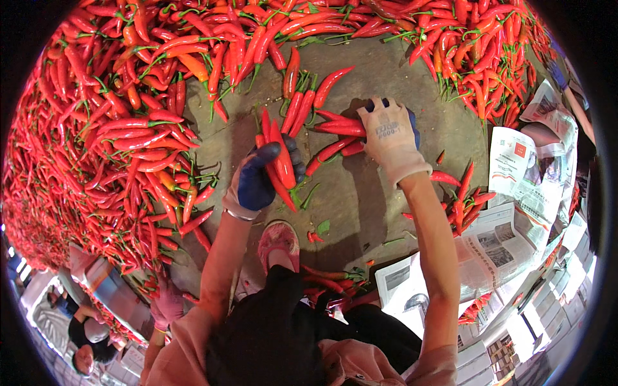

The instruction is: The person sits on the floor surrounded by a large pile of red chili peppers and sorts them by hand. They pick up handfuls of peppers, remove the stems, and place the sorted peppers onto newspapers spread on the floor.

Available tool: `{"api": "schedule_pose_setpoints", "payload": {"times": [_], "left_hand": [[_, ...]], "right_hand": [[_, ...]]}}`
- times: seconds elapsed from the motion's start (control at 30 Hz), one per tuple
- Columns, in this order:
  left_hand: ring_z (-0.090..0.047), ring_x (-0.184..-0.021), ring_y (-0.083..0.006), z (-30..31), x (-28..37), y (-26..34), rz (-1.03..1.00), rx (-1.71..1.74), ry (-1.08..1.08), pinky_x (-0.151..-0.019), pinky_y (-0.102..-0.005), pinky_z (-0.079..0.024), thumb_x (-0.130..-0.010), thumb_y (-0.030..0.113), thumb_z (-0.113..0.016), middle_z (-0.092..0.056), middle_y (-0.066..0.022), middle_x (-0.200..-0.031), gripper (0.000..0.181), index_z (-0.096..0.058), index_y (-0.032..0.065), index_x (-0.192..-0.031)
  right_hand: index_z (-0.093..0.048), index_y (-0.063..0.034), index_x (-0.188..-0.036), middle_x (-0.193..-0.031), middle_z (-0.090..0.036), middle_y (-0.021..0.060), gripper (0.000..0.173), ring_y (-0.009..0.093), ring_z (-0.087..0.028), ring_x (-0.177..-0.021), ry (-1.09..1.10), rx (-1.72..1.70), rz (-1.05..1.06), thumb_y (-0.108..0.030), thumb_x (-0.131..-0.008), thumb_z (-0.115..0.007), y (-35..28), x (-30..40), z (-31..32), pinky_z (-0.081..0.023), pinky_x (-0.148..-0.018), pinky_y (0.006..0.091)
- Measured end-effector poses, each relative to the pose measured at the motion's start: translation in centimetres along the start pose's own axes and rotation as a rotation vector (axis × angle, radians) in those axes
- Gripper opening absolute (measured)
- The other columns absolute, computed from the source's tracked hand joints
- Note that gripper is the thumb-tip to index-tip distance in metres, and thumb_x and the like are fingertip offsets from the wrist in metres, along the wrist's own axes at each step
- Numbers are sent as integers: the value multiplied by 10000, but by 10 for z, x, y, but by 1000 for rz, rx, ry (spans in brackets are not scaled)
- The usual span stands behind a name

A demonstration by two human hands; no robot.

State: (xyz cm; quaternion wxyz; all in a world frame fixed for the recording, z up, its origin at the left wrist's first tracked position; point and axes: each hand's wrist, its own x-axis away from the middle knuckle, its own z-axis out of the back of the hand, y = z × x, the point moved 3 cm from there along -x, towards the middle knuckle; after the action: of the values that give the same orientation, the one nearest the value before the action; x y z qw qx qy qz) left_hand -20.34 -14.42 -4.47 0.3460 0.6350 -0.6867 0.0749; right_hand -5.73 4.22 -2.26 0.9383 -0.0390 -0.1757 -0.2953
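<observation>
My left hand [263, 173], in a glove with a dark blue palm, is closed around several red chili peppers [281, 154] held upright in a bunch over the concrete floor [357, 202]. My right hand [390, 126], in a pale glove bearing print, reaches down on the floor at the blunt ends of more red chilies [340, 127]; its fingertips are curled over and partly hidden, so its grip is unclear. Between the hands and just beyond them lie loose chilies [301, 110] with green stems.
Large heaps of red chilies [77, 159] rise at the left and along the far side, with another pile [475, 58] at the upper right. Newspapers [502, 246] lie at the right. A co-worker's pink-gloved hand [166, 304] is at lower left. A shoe [279, 243] stands near the bunch.
</observation>
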Motion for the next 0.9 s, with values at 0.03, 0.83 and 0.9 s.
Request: {"api": "schedule_pose_setpoints", "payload": {"times": [0.03,0.83,0.9], "left_hand": [[-618,-888,-229,2,2,2,-31,-50,18,-786,-397,-513,-827,236,-626,-619,-103,-968,409,-535,-1,-1148],[-621,-829,-369,-18,-18,-18,-296,-1917,381,-712,-448,-493,-746,301,-654,-652,-159,-880,386,-565,134,-1083],[-621,-826,-369,-16,-15,-18,-309,-1885,398,-709,-446,-494,-731,304,-673,-652,-160,-880,407,-567,136,-1086]], "right_hand": [[-629,-127,-1036,-1081,-590,106,274,275,-561,-1038,-13,14,54,-173,-767,-610,-1,-3,0,-441,-885,419],[-495,-111,-1207,-1124,-555,118,699,312,-543,-1048,-123,-64,-86,-324,-610,-788,-17,61,-16,-424,-920,430],[-507,-112,-1185,-1112,-558,118,676,311,-551,-1030,-109,-96,-84,-315,-605,-789,-19,62,-23,-434,-906,426]]}}
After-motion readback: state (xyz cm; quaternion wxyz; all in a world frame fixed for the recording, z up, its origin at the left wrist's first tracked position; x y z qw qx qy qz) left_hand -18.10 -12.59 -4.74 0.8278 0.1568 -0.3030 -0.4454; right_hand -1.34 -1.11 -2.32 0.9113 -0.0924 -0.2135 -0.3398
